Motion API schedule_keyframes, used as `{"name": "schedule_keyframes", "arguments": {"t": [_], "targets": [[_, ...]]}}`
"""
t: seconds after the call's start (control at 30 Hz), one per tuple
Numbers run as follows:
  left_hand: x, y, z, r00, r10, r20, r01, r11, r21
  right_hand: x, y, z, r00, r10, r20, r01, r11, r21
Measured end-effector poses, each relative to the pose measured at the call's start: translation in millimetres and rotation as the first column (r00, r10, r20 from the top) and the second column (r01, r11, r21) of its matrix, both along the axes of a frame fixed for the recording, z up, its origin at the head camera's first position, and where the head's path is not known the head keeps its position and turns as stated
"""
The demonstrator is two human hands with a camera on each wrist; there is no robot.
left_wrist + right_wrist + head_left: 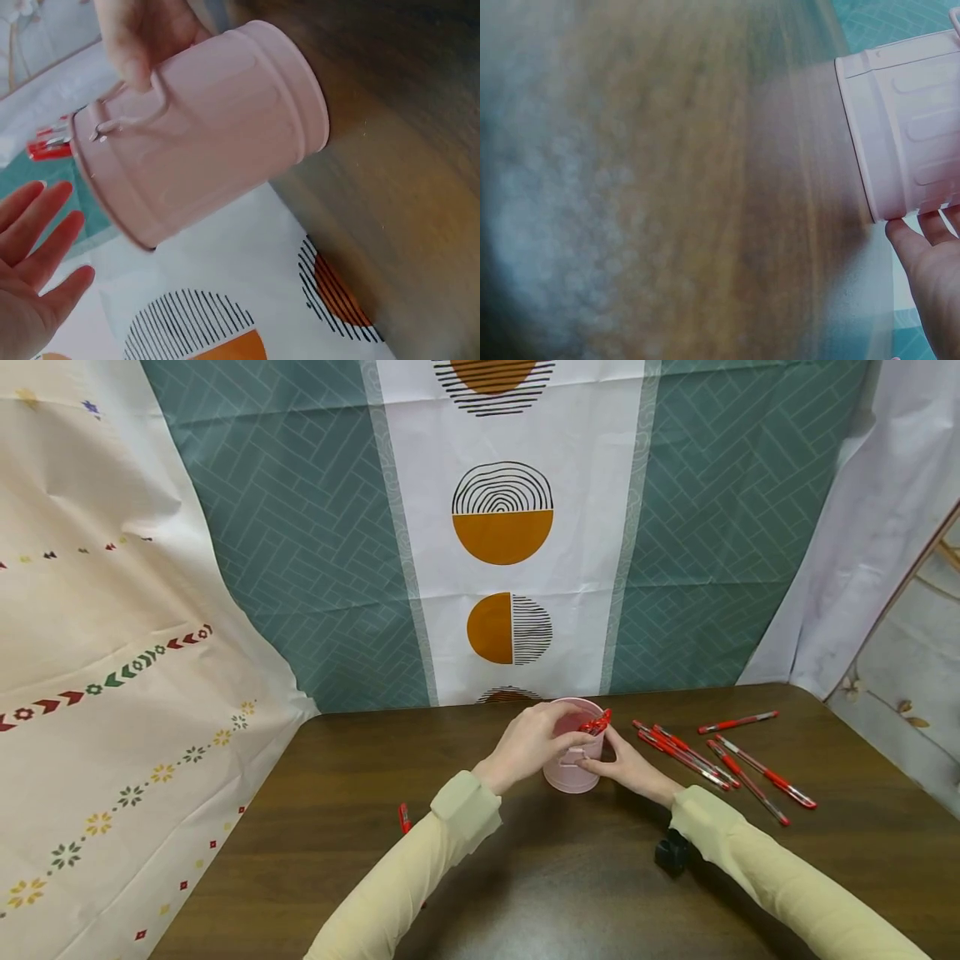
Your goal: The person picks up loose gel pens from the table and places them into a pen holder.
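A pink bucket (572, 778) stands upright on the table, with red pens (597, 723) poking out of its mouth. My right hand (632, 768) holds its right side, and the thumb lies at the small handle (142, 120). In the head view my left hand (531, 739) is over the bucket's left rim. The left wrist view has this left hand (34, 270) beside the mouth, fingers spread and holding nothing. Close to the bucket's base (889, 135), fingers of my right hand (934, 270) touch the wall in the right wrist view.
Several red pens (690, 756) lie scattered on the table (337, 793) to the bucket's right. Another red pen (405, 818) is partly hidden by my left sleeve. A small black object (672, 853) sits beside my right sleeve. Patterned cloth (517, 527) hangs behind the table.
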State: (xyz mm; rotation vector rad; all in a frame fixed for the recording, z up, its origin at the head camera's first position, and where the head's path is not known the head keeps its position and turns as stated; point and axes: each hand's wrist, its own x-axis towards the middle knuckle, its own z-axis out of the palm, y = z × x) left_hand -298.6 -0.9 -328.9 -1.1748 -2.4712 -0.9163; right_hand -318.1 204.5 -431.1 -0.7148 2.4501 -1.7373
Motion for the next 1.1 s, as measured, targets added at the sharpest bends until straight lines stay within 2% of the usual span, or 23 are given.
{"name": "schedule_keyframes", "arguments": {"t": [0.1, 0.17, 0.3, 0.47, 0.73, 0.97, 1.1], "targets": [[2.2, -7.1, 4.0, 0.997, 0.064, -0.05, -0.064, 0.998, 0.003, -0.3, 0.5, -1.8, 1.0, 0.001, -0.01, -0.001, 1.0, -0.008], [2.3, -14.0, 7.2, 0.993, 0.085, -0.076, -0.084, 0.996, 0.018, -0.6, 0.0, -2.0, 1.0, 0.001, -0.002, -0.001, 1.0, -0.013], [1.9, -29.2, 11.5, 0.993, 0.085, -0.077, -0.081, 0.996, 0.047, -0.2, -0.2, -1.9, 1.0, -0.013, 0.008, 0.013, 1.0, -0.004], [3.2, -48.8, 13.5, 0.99, 0.102, -0.098, -0.099, 0.995, 0.03, -0.6, 0.2, -1.5, 1.0, -0.03, 0.001, 0.03, 1.0, 0.005], [9.3, -77.9, 8.0, 0.987, 0.109, -0.116, -0.114, 0.993, -0.032, 1.1, -1.0, 1.8, 1.0, -0.016, 0.018, 0.015, 1.0, 0.008], [11.6, -95.3, 1.8, 0.989, 0.122, -0.087, -0.126, 0.991, -0.044, 16.1, -7.5, 24.7, 1.0, -0.011, 0.005, 0.011, 1.0, 0.004], [11.7, -102.0, 1.3, 0.986, 0.141, -0.087, -0.148, 0.985, -0.084, 15.3, -7.0, 23.3, 1.0, -0.006, -0.008, 0.006, 1.0, -0.005]]}}
